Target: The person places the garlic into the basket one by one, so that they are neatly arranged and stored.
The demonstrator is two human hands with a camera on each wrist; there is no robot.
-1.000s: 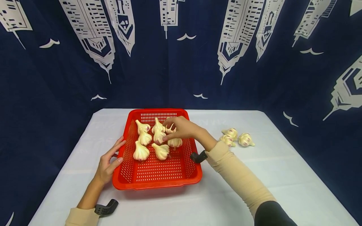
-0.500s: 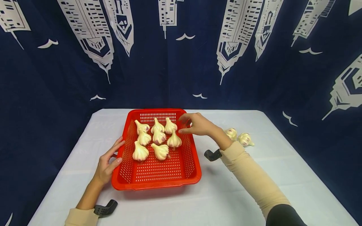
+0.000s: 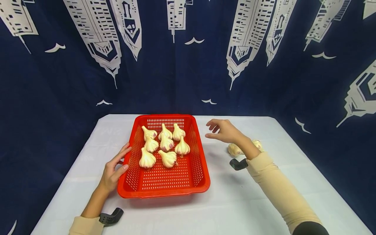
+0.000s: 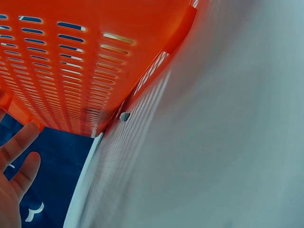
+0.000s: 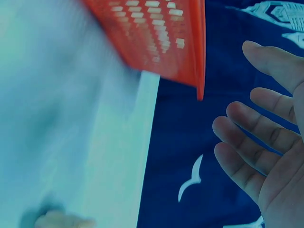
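A red perforated basket (image 3: 164, 192) stands on the table with several garlic bulbs (image 3: 166, 143) lying inside toward its back. At the basket's left rim, my left hand (image 3: 113, 171) rests with extended fingers and thumb touching the edge. In the left wrist view, straight fingers (image 4: 21, 142) reach up to the underside of the rim. My right hand (image 3: 224, 131) hangs over the table right of the basket, its fingers loosely bent and nothing in it. More garlic bulbs (image 3: 234, 150) lie beyond my right wrist, partly covered by it.
A white-covered table (image 3: 223, 205) spreads under the basket. Behind it hangs a dark blue cloth (image 3: 188, 75) printed with white buildings and birds. Each wrist wears a black band-mounted device (image 3: 111, 216).
My right hand has left the garlic in the basket, moved out over the right rim and on toward the bulbs on the table. My left hand has kept its place.
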